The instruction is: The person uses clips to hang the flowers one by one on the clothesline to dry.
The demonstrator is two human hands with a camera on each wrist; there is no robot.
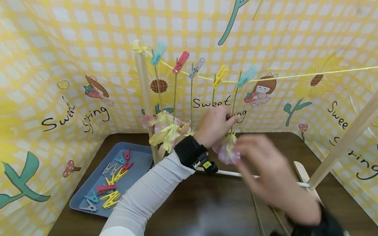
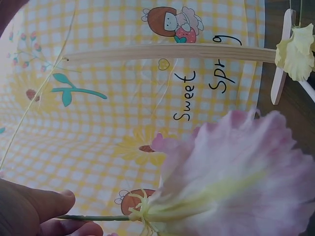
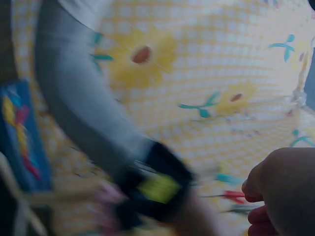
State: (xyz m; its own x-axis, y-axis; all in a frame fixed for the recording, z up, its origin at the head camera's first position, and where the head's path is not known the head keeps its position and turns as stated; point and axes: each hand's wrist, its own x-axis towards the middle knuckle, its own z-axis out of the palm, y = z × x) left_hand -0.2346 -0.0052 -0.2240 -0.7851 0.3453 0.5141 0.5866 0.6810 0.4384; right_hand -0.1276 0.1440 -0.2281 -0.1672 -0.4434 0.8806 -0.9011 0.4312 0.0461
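My left hand pinches the thin green stem of an artificial flower with pale pink-purple petals. That flower hangs head down from the yellow line, its stem held by a light-blue clothespin. Several more upside-down flowers hang to the left under blue, pink, clear grey and yellow clothespins. Blurred, my right hand is right of the pinched flower with loosely bent fingers and nothing visible in them.
A blue tray with several loose clothespins stands at the left. Wooden posts rise at both sides, joined low down by a white rod. Long thin stems lie on the dark table near my right forearm. Patterned yellow cloth surrounds the table.
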